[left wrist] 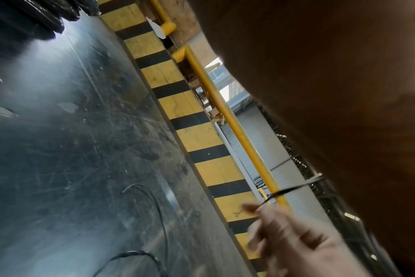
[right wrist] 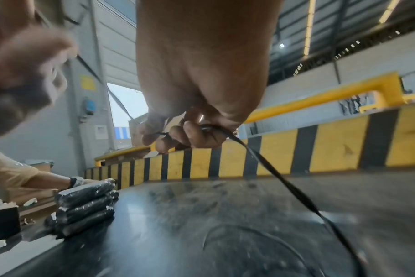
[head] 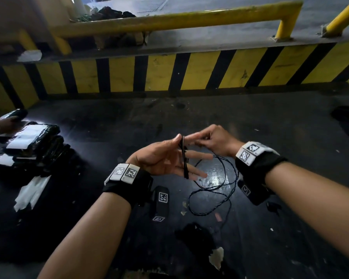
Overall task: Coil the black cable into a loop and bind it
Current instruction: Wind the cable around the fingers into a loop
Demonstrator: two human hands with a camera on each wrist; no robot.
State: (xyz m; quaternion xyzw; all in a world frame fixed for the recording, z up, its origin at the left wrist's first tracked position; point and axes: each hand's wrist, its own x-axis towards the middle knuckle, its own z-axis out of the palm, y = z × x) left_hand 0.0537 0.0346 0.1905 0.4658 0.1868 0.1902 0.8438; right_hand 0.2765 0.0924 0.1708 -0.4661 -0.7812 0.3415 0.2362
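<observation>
The job looks just begun: a few turns of the black cable [head: 184,158] sit round the spread fingers of the left hand [head: 165,158], the right hand [head: 212,139] pinches the cable, the rest lies loose on the desk [head: 109,121], and nothing binds it.

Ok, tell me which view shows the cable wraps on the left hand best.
The head view: the cable crosses the spread fingers of the left hand and trails down in loose loops. The left wrist view shows only a strand leaving the hand; the right wrist view shows the right hand pinching it.
</observation>
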